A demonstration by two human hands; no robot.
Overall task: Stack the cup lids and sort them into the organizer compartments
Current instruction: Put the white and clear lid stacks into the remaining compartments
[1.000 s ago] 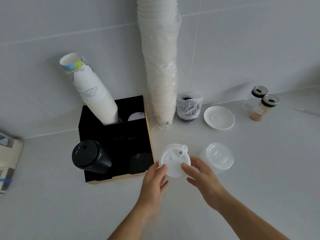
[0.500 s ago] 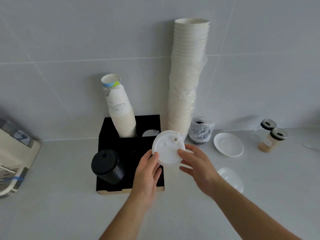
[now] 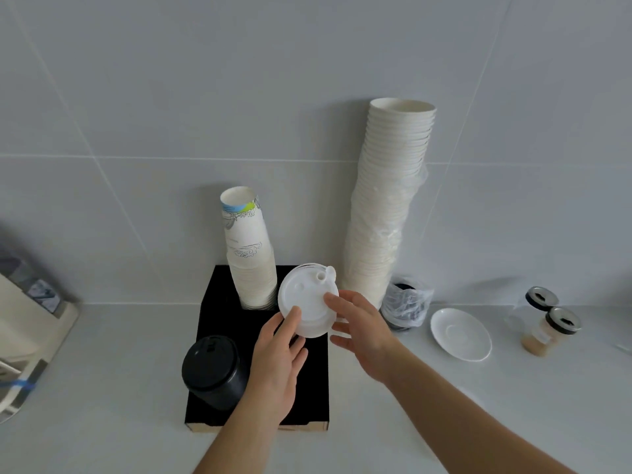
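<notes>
Hands hold one white cup lid (image 3: 307, 302) above the black organizer (image 3: 219, 302). Left hand (image 3: 277, 357): thumb pressed on the lid's near-left rim, fingers beneath. Right hand (image 3: 359, 323): thumb clamped on the right rim, remaining fingers spread. Printed paper cups (image 3: 248, 248) stand in the rear-left compartment; their blue-green band and line print cannot be read. Black lidded cup (image 3: 213, 369) occupies the front-left compartment. Jar (image 3: 547, 333) label: illegible.
</notes>
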